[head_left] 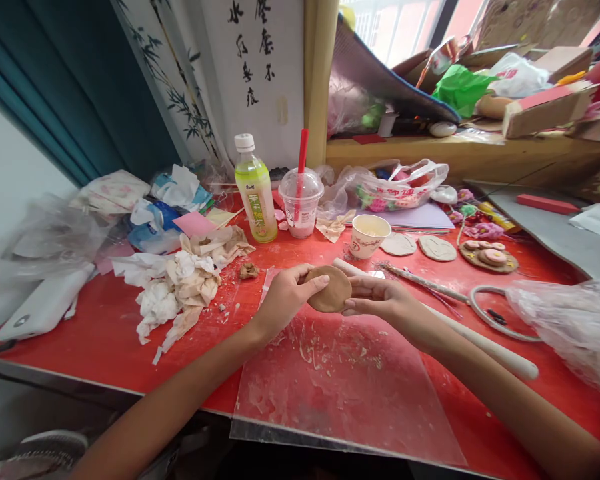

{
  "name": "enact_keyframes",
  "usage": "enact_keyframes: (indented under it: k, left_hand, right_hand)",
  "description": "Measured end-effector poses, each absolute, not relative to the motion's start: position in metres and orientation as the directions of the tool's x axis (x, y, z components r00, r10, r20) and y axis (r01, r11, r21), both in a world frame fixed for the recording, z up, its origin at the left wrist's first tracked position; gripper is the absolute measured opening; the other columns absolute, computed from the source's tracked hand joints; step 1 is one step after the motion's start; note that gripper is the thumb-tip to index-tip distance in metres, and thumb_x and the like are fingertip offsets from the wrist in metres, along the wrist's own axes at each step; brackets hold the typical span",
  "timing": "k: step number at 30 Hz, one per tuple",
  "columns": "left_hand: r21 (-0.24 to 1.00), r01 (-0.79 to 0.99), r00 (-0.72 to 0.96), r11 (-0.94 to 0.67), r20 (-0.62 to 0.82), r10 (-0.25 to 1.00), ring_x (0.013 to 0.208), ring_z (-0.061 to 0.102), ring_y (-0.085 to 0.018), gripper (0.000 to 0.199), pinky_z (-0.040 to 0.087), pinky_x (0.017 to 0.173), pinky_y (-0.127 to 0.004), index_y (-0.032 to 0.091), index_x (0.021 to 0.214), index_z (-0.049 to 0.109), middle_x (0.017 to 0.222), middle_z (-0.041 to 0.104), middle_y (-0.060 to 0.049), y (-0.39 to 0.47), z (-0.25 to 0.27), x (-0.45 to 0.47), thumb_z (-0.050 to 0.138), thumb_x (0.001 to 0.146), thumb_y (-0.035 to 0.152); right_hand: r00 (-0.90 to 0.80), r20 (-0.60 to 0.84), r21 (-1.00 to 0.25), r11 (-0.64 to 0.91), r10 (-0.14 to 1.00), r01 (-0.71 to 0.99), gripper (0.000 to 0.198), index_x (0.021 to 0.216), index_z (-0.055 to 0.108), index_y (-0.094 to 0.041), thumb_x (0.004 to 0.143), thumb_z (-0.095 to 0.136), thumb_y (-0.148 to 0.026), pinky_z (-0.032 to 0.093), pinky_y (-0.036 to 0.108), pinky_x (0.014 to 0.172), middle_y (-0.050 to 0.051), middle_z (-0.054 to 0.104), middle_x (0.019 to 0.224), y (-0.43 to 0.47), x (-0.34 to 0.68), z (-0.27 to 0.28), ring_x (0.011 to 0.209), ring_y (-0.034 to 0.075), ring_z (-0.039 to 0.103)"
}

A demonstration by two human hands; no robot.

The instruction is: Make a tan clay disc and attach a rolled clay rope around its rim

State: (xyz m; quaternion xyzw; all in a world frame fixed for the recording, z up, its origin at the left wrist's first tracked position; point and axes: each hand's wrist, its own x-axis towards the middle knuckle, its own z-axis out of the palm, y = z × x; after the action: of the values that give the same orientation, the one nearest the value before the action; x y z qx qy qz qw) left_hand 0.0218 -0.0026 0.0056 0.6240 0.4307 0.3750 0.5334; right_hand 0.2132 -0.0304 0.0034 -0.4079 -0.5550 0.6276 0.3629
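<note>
Bare forearms [180, 390] extend, a brown disc [334, 291] between left and right fingers [365, 307]

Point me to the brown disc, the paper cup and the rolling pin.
Brown disc [333, 293]: head view, on its flat face.
Paper cup [365, 245]: head view, on its outer wall.
Rolling pin [486, 343]: head view, on its shaft, right of the forearm.

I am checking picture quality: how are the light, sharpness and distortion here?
All in the head view: the window looks washed out; the clear sheet has a dull sheen; the plastic bag near the right edge looks stretched and soft; the brown disc looks fairly clear.
</note>
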Motion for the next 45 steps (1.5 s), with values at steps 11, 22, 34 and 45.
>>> enact_keyframes:
  k: [11, 22, 34, 45]
  left_hand:
    - [0.987, 0.155, 0.336, -0.052, -0.003, 0.942, 0.073, 0.052, -0.013, 0.025, 0.040, 0.066, -0.025, 0.011, 0.083, 0.062, 0.079, 0.060, -0.002, -0.003, 0.007, 0.022, 0.060, 0.079, 0.035]
    - [0.981, 0.195, 0.406, 0.009, -0.089, 0.909, 0.080, 0.057, -0.013, 0.035, 0.043, 0.068, -0.023, 0.014, 0.097, 0.057, 0.088, 0.062, -0.002, 0.002, 0.001, 0.023, 0.072, 0.070, 0.031]
    - [0.951, 0.304, 0.477, -0.048, -0.109, 0.872, 0.085, 0.060, -0.017, 0.033, 0.043, 0.071, -0.026, 0.016, 0.095, 0.061, 0.093, 0.066, -0.003, 0.006, 0.004, 0.019, 0.070, 0.070, 0.034]
    - [0.974, 0.226, 0.384, -0.024, -0.066, 0.921, 0.077, 0.057, -0.013, 0.028, 0.042, 0.068, -0.024, 0.015, 0.089, 0.058, 0.084, 0.062, -0.001, 0.003, 0.001, 0.022, 0.069, 0.072, 0.034]
  right_hand:
    - [-0.407, -0.114, -0.990, -0.136, 0.906, -0.027, 0.031, 0.108, 0.067, -0.022, 0.080, 0.067, -0.035, 0.052, 0.033, 0.086, 0.005, 0.068, 0.107, -0.031, 0.213, -0.001, 0.094, 0.018, 0.065]
    - [-0.358, -0.111, -0.994, -0.097, 0.927, 0.057, 0.027, 0.091, 0.064, -0.016, 0.083, 0.059, -0.041, 0.052, 0.035, 0.082, 0.006, 0.067, 0.091, -0.033, 0.204, -0.007, 0.087, 0.019, 0.064]
    - [-0.189, 0.149, -0.883, 0.217, 0.971, 0.417, 0.024, 0.091, 0.064, -0.018, 0.089, 0.051, -0.038, 0.046, 0.028, 0.068, 0.003, 0.066, 0.083, -0.042, 0.203, -0.007, 0.075, 0.016, 0.059]
    - [-0.275, 0.074, -0.951, 0.151, 0.959, 0.271, 0.029, 0.101, 0.063, -0.018, 0.085, 0.057, -0.041, 0.050, 0.032, 0.075, 0.005, 0.068, 0.096, -0.038, 0.202, -0.012, 0.086, 0.019, 0.063]
